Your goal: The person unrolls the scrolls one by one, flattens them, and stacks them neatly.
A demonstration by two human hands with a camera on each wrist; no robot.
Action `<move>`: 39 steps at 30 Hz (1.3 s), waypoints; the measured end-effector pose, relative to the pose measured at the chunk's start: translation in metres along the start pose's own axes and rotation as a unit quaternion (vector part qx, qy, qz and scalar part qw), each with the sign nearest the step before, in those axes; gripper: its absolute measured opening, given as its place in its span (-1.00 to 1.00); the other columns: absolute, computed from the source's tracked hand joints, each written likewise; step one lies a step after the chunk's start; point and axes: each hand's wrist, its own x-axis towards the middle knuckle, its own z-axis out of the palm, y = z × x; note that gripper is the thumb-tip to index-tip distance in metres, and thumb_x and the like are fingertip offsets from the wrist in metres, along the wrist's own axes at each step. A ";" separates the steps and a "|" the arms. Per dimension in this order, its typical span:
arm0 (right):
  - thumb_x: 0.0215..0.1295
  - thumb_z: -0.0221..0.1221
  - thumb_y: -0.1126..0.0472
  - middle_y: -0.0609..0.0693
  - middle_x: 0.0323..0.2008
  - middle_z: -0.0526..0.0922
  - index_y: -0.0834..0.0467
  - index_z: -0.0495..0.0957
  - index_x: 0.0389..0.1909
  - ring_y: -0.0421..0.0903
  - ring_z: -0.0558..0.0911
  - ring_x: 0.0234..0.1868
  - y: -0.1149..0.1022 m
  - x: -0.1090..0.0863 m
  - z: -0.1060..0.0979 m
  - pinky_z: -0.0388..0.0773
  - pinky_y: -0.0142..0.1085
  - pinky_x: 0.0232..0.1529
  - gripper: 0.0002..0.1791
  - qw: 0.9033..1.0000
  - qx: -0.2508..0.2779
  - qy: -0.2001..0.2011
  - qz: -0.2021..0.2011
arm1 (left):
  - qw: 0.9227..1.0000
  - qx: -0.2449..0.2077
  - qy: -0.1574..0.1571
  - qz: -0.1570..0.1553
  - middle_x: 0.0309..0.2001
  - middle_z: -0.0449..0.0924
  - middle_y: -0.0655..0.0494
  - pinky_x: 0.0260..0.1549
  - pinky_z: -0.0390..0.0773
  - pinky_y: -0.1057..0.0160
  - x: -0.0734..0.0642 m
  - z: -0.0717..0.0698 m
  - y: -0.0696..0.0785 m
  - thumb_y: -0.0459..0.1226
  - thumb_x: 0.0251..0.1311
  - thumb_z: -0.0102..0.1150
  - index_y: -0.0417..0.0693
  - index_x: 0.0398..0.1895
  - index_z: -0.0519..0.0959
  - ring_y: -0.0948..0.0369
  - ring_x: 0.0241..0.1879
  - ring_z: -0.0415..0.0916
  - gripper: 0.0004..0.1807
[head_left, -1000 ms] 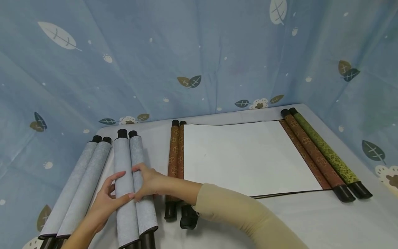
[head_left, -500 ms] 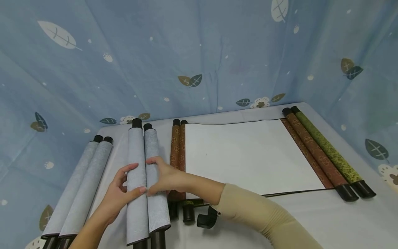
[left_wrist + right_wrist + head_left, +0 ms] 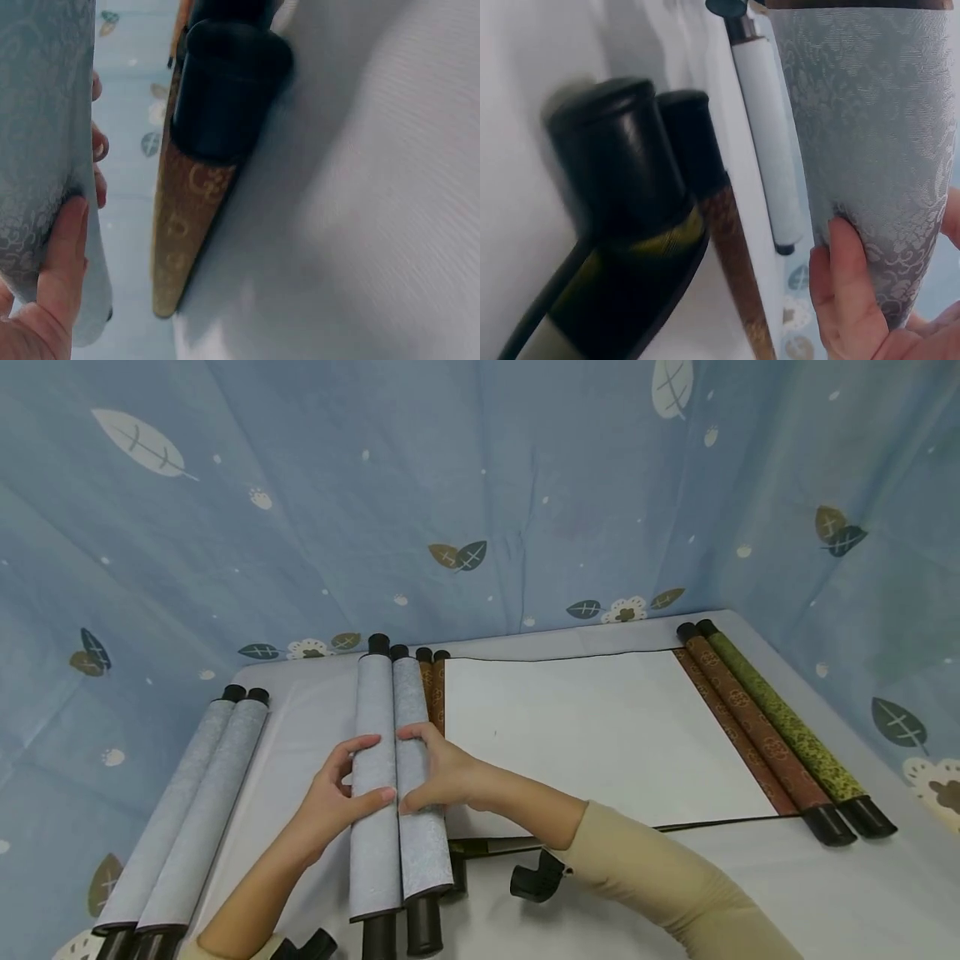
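Note:
Two pale grey patterned scroll rolls with black end knobs stand side by side in the head view, in front of the brown rolls. My left hand [image 3: 330, 806] grips the left grey roll [image 3: 372, 693], thumb across its front. My right hand [image 3: 446, 772] grips the right grey roll [image 3: 408, 689] near its middle. The left wrist view shows the held grey roll [image 3: 41, 112] at the left edge, with the thumb pressed on it. In the right wrist view, silvery floral cloth covers the held roll [image 3: 870, 90]. Both appear raised off the table.
A spread scroll sheet [image 3: 592, 735] lies right of the hands. Brown rolls [image 3: 438, 685] at its left are partly hidden. A brown roll [image 3: 750, 718] and green roll [image 3: 787, 718] lie at its right. Another pair of grey rolls [image 3: 202, 802] lies far left. Blue leaf-print cloth [image 3: 480, 468] hangs behind.
Both hands have carried the grey rolls rightward and somewhat away from me, from beside the far-left pair to in front of the brown rolls. The grip looks the same.

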 end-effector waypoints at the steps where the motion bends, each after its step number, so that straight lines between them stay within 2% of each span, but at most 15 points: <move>1: -0.13 0.36 0.46 0.13 0.06 0.28 -0.04 0.13 0.29 0.03 0.45 -0.17 0.001 -0.001 -0.003 0.51 -0.19 -0.50 -0.05 1.000 -0.001 0.003 0.000 | 1.000 0.000 -0.002 -0.002 0.12 0.29 -0.27 -0.32 0.54 0.12 0.003 0.002 0.001 -0.36 0.06 0.31 -0.01 0.35 0.18 0.06 -0.19 0.49 -0.23; 10: -0.12 0.37 0.42 0.19 0.16 0.22 -0.02 0.09 0.34 0.10 0.44 -0.10 0.011 -0.010 -0.030 0.53 -0.19 -0.51 -0.02 0.999 -0.030 0.032 0.002 | 0.999 -0.012 -0.029 -0.015 0.17 0.26 -0.25 -0.25 0.53 0.13 0.026 0.028 0.008 -0.30 0.05 0.34 0.07 0.34 0.19 -0.01 -0.10 0.49 -0.22; 18: -0.14 0.37 0.41 0.22 0.18 0.23 -0.03 0.10 0.34 0.11 0.43 -0.09 0.022 -0.027 -0.060 0.49 -0.20 -0.52 -0.01 0.996 -0.046 0.065 0.032 | 0.996 -0.025 -0.073 -0.042 0.18 0.31 -0.17 -0.05 0.47 0.07 0.042 0.060 0.027 -0.33 0.03 0.37 0.09 0.35 0.20 -0.03 0.09 0.40 -0.19; 23: -0.13 0.35 0.47 0.28 0.19 0.20 0.03 0.09 0.35 0.15 0.40 -0.03 0.034 -0.037 -0.078 0.51 -0.20 -0.51 -0.01 0.995 -0.049 0.084 0.034 | 0.995 -0.013 -0.087 -0.049 0.12 0.33 -0.20 -0.17 0.51 0.09 0.054 0.082 0.035 -0.37 -0.01 0.38 0.07 0.33 0.24 -0.03 -0.01 0.45 -0.20; 29: -0.14 0.33 0.47 0.32 0.19 0.18 0.07 0.06 0.35 0.17 0.36 0.02 0.045 -0.041 -0.087 0.51 -0.23 -0.50 -0.01 0.994 -0.042 0.097 0.034 | 0.993 -0.003 -0.100 -0.060 0.07 0.33 -0.20 -0.22 0.45 0.12 0.070 0.098 0.031 -0.36 -0.05 0.41 0.09 0.28 0.24 -0.02 -0.03 0.41 -0.21; 31: -0.14 0.32 0.47 0.32 0.18 0.18 0.09 0.05 0.36 0.17 0.34 0.04 0.047 -0.040 -0.090 0.50 -0.20 -0.45 -0.01 0.994 -0.042 0.093 0.033 | 0.993 0.004 -0.105 -0.061 0.08 0.32 -0.22 -0.21 0.43 0.11 0.074 0.102 0.029 -0.35 -0.06 0.42 0.06 0.28 0.21 -0.03 -0.02 0.40 -0.19; 33: -0.15 0.32 0.48 0.31 0.20 0.19 0.11 0.05 0.36 0.16 0.32 0.09 0.049 -0.040 -0.093 0.49 -0.17 -0.30 -0.01 0.994 -0.049 0.093 0.033 | 0.992 0.028 -0.112 -0.059 0.08 0.32 -0.21 -0.19 0.43 0.09 0.077 0.105 0.029 -0.30 -0.06 0.43 0.06 0.28 0.18 -0.02 -0.01 0.39 -0.17; 36: -0.18 0.30 0.49 0.30 0.23 0.18 0.14 0.06 0.35 0.16 0.27 0.16 0.053 -0.040 -0.099 0.38 -0.10 -0.04 0.00 0.993 -0.065 0.094 0.033 | 0.987 0.081 -0.130 -0.040 0.09 0.32 -0.22 -0.14 0.43 0.06 0.082 0.111 0.031 -0.22 -0.06 0.43 0.03 0.29 0.14 -0.02 0.01 0.38 -0.14; 39: -0.20 0.28 0.49 0.31 0.28 0.15 0.16 0.05 0.36 0.16 0.22 0.22 0.057 -0.041 -0.102 0.26 -0.01 0.11 0.01 0.992 -0.083 0.089 0.031 | 0.981 0.120 -0.148 -0.023 0.11 0.32 -0.26 -0.09 0.43 0.02 0.086 0.115 0.031 -0.19 -0.04 0.42 0.01 0.30 0.12 -0.03 0.04 0.38 -0.14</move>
